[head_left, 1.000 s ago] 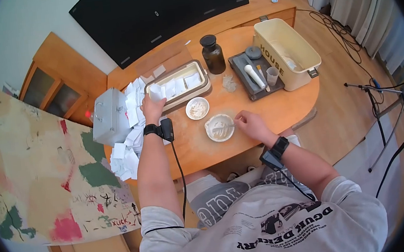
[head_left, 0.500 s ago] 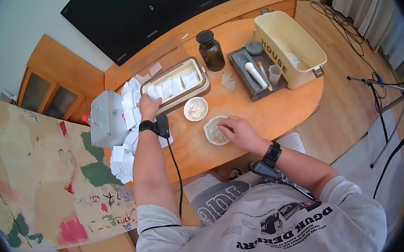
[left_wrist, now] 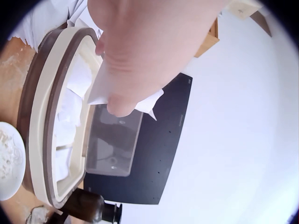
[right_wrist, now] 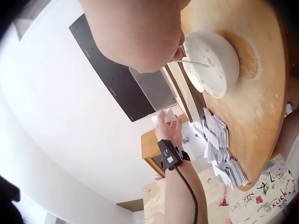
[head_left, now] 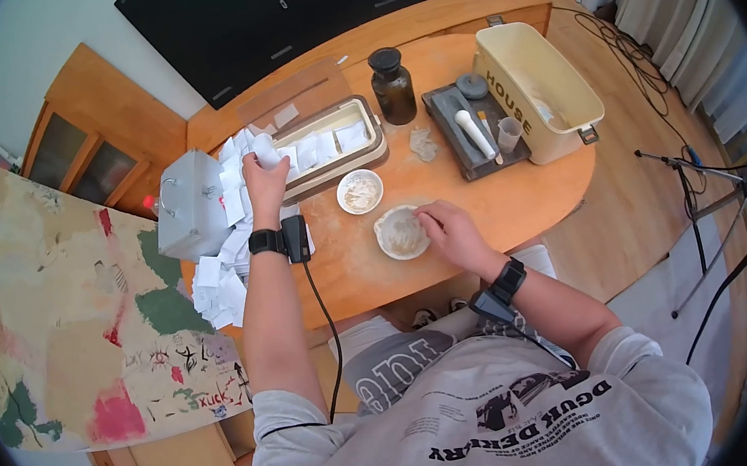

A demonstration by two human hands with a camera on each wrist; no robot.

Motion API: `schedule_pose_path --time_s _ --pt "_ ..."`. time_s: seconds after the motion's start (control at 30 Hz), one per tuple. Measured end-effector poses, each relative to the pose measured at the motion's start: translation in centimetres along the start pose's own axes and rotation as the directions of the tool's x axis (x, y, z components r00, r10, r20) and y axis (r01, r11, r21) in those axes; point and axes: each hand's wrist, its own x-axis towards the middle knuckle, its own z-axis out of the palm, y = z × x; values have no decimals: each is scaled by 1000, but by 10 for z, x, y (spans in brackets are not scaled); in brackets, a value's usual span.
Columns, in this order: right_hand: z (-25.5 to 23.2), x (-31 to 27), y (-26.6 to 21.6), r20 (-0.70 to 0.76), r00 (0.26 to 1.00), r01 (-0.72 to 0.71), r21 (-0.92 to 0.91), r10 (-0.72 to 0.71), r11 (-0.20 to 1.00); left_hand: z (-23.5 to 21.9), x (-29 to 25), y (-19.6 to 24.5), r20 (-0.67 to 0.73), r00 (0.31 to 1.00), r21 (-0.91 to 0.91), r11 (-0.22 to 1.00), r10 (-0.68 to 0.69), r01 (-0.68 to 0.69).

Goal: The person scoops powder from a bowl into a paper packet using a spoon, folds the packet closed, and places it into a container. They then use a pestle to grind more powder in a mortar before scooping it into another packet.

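Note:
My left hand [head_left: 267,188] pinches a folded white paper [left_wrist: 99,88] above the left end of a cream, brown-rimmed box [left_wrist: 39,116]. More folded white papers [left_wrist: 70,107] lie inside that box. In the right wrist view, a thin metal utensil [right_wrist: 198,63] slopes into a white mortar [right_wrist: 230,58]; its far end is hidden by my right hand [head_left: 453,232], which pinches it at the mortar's right rim. Pale residue coats the mortar's inside. Beside it stands a small white bowl [head_left: 358,175] with whitish bits in it.
Stacks of white papers [head_left: 237,193] and a silver case [head_left: 189,207] line the table's left side. Behind stands a dark brown bottle [head_left: 393,94]. A dark tray [head_left: 467,167] with a white pestle [head_left: 473,136] and a cream bin [head_left: 548,74] occupy the right.
My left hand has lifted from the box's left end with the paper and moved up and left. My right hand went in over the mortar, then back to its right rim.

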Motion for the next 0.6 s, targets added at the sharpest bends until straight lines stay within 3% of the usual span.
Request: schedule_pose_path --time_s 0.07,0.13,0.2,0.27,0.33,0.47,0.53,0.6 --pt "-6 -2 4 -11 999 -31 -10 31 999 -4 -23 22 67 996 -61 997 52 -48" --pt "-12 -7 12 -57 998 35 -9 -35 999 -5 -51 42 118 991 -42 998 57 -53" --pt "-19 -15 14 -54 998 -20 22 21 1000 -8 -83 52 187 948 30 963 257 -267" --pt "-22 -16 10 -60 998 -32 64 36 997 -16 -110 64 271 931 2 967 245 -255" --pt "-23 -19 5 -44 985 -157 157 166 975 -19 -135 76 387 821 -21 894 420 -448" --pt "-26 -24 12 -48 981 -178 187 189 966 -25 -170 96 495 753 -17 871 434 -491" --pt "-28 -27 13 -37 972 -218 228 232 949 -34 -177 112 640 659 48 835 396 -548" --pt "-28 -28 14 -45 973 -210 239 227 948 -35 -177 117 668 631 80 805 395 -588"
